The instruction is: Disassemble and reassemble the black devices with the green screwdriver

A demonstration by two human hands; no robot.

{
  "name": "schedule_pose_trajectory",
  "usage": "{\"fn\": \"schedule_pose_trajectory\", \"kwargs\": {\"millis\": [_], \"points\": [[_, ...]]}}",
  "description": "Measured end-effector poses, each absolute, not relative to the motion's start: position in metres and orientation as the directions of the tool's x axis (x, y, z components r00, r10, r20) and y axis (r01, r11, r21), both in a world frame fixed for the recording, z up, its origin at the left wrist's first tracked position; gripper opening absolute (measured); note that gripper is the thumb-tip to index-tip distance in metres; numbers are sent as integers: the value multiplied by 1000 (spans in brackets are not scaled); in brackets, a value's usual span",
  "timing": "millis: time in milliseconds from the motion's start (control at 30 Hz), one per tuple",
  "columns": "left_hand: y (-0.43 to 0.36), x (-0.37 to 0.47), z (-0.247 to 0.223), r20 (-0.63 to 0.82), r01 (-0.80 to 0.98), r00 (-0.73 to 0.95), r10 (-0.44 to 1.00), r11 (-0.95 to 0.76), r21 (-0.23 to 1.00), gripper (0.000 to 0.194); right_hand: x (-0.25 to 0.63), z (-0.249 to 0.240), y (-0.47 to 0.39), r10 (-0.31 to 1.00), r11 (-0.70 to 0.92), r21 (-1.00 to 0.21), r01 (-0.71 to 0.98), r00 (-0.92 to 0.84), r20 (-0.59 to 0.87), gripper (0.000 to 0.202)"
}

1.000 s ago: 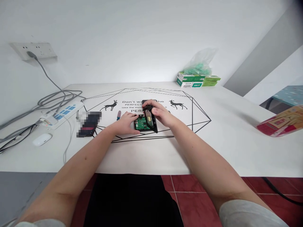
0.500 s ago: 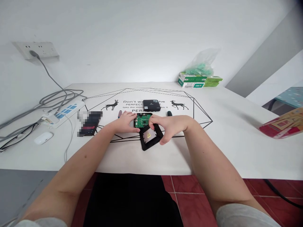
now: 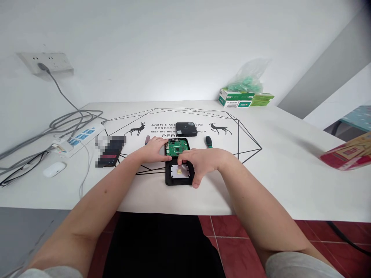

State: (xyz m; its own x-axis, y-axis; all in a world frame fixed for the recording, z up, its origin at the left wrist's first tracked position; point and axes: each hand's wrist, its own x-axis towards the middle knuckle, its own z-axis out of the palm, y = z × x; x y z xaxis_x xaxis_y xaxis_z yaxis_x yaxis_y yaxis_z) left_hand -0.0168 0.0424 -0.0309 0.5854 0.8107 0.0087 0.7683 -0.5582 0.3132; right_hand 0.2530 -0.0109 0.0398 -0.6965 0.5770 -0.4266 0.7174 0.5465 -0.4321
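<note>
A black case base holding a green circuit board lies on the table in front of me. My left hand grips its left side, fingers at the far corner and thumb at the near one. Just on the near side is the case's black cover, inner face up, with a pale plate and a yellow patch inside. My right hand pinches the cover's right side, fingers reaching over its far edge and thumb at the near right corner.
A closed black box sits beyond the board. Screwdriver handles, one reddish and one dark green, flank it. Phone, white earbud case and power strip are left; green boxes and a red-yellow package, right.
My right hand has lowered and turned the cover from a tilted angle to lie square with the circuit board. The dark green handle shows more now. My left hand stays put.
</note>
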Motion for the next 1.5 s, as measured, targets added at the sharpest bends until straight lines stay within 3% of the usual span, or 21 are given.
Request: {"fn": "schedule_pose_trajectory", "kwargs": {"millis": [100, 167, 267, 367, 833, 1033, 1100, 1200, 1267, 1400, 1500], "points": [[43, -17, -32, 19, 766, 581, 814, -554, 325, 94, 253, 38, -9, 618, 541, -425, 726, -686, -384, 79], [43, -18, -32, 24, 767, 577, 817, -552, 327, 95, 251, 36, -3, 659, 545, -445, 711, -691, -296, 61], [44, -17, -32, 26, 772, 565, 825, -539, 335, 98, 243, 25, 9, 773, 571, -436, 696, -634, 1, 20], [45, -16, -31, 27, 763, 576, 817, -549, 340, 97, 227, 8, 23, 801, 592, -401, 699, -566, 195, 11], [41, -10, -20, 28, 767, 575, 818, -551, 328, 70, 191, -22, 56, 859, 494, -466, 734, -496, 129, 6], [40, -8, -20, 12, 774, 580, 814, -557, 301, 72, 197, -13, 60, 860, 462, -600, 653, -496, 123, 6], [41, -7, -22, 56, 761, 583, 810, -569, 310, 70, 200, -10, 61, 847, 455, -662, 596, -518, 117, 7], [45, -7, -27, 176, 746, 569, 803, -594, 301, 45, 204, -7, 60, 826, 444, -729, 521, -552, 109, 10], [47, -7, -30, 242, 729, 568, 787, -617, 297, 42, 206, -5, 61, 830, 431, -760, 486, -545, 122, 15], [47, -11, -31, 352, 725, 498, 793, -603, 332, 55, 220, 1, 60, 948, 280, -822, 497, -278, 155, 27], [45, -13, -30, 417, 706, 458, 785, -606, 366, 59, 232, 8, 53, 996, 6, -899, 438, -79, -32, 32]]}}
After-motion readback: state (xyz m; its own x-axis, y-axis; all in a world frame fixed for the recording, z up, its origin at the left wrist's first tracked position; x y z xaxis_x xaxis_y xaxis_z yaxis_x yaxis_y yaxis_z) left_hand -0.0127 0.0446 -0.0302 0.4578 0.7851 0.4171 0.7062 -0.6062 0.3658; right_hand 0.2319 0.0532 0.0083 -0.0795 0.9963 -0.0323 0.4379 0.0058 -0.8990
